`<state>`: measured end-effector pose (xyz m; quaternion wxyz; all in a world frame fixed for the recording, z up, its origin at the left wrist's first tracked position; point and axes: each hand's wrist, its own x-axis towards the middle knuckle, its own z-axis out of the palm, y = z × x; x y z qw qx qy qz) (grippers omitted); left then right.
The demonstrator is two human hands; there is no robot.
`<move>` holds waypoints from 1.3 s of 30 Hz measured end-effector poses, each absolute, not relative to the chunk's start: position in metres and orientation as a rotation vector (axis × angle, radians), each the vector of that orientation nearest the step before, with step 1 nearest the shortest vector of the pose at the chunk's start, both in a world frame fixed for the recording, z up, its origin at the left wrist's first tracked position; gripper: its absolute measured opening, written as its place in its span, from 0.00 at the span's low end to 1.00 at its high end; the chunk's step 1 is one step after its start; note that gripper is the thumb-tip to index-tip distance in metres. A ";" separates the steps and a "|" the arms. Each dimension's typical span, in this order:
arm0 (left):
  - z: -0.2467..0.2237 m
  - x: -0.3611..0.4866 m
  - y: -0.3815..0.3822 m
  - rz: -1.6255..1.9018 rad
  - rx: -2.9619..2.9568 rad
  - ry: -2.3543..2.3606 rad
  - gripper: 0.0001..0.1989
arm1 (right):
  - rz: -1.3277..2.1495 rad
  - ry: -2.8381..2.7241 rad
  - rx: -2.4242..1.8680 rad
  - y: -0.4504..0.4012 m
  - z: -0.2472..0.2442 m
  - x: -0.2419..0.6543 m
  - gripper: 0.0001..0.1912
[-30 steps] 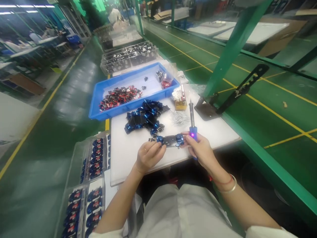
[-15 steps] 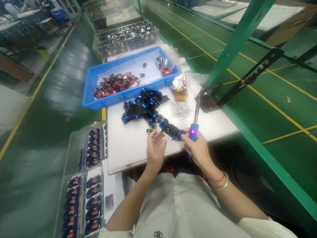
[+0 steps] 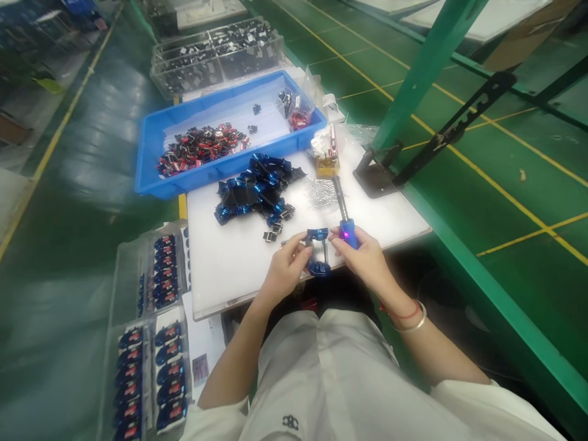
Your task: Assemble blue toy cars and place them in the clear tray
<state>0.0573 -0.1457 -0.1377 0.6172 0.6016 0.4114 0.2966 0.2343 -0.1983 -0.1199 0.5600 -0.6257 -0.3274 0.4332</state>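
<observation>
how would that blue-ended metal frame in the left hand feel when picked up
The blue-ended metal frame would probably feel stiff, as its thin silver bars look straight. It is likely light for its size, being mostly open. Its chunky blue ends might make it rock if set down.

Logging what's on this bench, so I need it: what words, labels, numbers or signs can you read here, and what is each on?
Mark on the white shirt: dark letters, perhaps "BC", too blurred to be sure.
Printed cards in the clear tray: red and blue print, too small to read.
Paper sheet by the tray: small printed patch, too small to read.
Blue-handled screwdriver: no text visible.
</observation>
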 end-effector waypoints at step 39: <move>-0.156 0.054 -0.143 0.924 1.340 1.159 0.31 | 0.546 -0.924 -1.987 -0.220 -0.151 0.313 0.29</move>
